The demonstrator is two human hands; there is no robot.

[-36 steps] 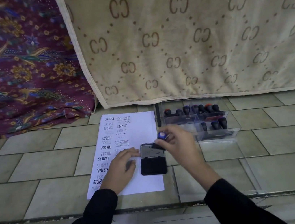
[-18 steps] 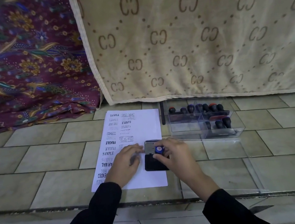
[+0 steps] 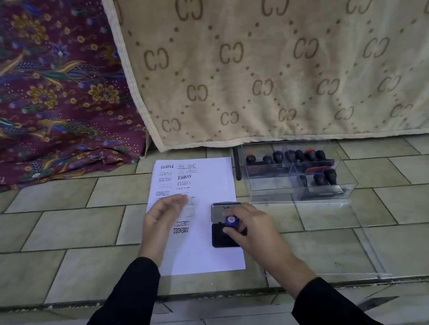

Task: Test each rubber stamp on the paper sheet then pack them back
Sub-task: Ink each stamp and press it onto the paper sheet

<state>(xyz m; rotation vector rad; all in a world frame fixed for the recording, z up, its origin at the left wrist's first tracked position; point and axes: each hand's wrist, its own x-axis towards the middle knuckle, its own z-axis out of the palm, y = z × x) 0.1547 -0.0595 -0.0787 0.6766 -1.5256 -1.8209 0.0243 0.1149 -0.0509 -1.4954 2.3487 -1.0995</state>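
Note:
A white paper sheet lies on the tiled floor, covered in printed words like SAMPLE, EXPRESS and AMENDED. On its right edge sits an open black ink pad with its silver lid flipped back. My right hand grips a blue-topped rubber stamp and presses it down on the pad. My left hand hovers blurred over the sheet's left side, fingers apart, holding nothing. A clear plastic box to the right holds several black stamps.
The box's clear lid lies flat on the tiles in front of it. A beige patterned blanket and a maroon floral cloth hang behind. A black rod stands beside the box. A floor step edge runs below the sheet.
My right hand lowered the blue-topped stamp onto the ink pad. My left hand lifted off the pad's side and swung left over the sheet.

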